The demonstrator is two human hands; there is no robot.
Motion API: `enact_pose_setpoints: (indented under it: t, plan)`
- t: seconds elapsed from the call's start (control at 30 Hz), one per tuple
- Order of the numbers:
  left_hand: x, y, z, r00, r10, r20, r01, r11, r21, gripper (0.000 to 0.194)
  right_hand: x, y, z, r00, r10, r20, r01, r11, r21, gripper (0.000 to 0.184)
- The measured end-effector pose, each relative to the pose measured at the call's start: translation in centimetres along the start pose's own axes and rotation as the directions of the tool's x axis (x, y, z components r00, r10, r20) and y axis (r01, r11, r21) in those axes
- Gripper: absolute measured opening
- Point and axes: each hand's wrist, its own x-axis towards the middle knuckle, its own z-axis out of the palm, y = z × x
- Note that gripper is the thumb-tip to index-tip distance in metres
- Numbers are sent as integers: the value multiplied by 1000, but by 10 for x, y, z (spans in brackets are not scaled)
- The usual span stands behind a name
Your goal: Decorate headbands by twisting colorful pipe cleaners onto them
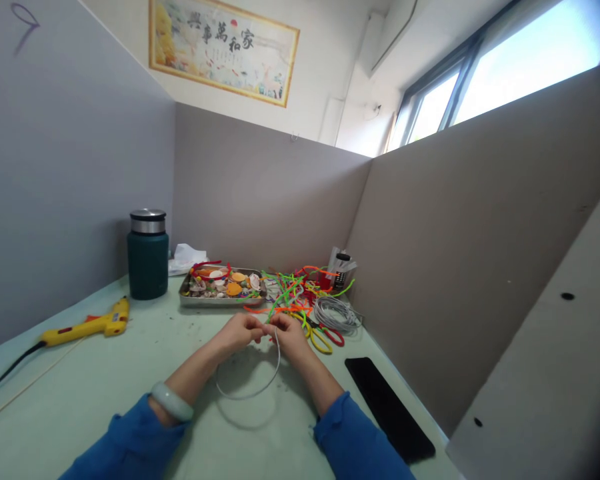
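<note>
My left hand (240,332) and my right hand (287,332) meet above the middle of the table, fingers pinched together. Between them they hold a loop of thin pale grey wire (250,398), which hangs below the fingertips. The spot where its ends meet is hidden by my fingers. Just beyond my hands lies a tangle of bright green, orange and red fuzzy stems (293,293). Close to my right hand are a coil of grey wire (336,315) and yellow-handled scissors (321,341).
A metal tray (223,303) of shells and small pieces sits at the back. Left of it stands a dark green flask (148,263). A yellow glue gun (93,327) with a cord lies at far left. A black flat strip (387,407) is at right. Grey partitions (270,193) enclose the table.
</note>
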Motion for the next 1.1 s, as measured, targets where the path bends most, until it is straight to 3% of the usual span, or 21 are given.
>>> enact_pose_setpoints:
  t: [0.7,0.93,1.1]
  plan:
    - [-7,11,-3,999,31,37,-31,999,-7,33,-6,-9,-1,991,122,54,-129,978,163,25]
    - [-13,19,-4,995,62,76,-56,995,-81,34,-5,-10,-4,974,194,116,-221,927,304,28]
    - [-13,22,-3,994,99,39,-92,984,-155,32,-7,-14,-3,966,218,135,-255,879,404,26]
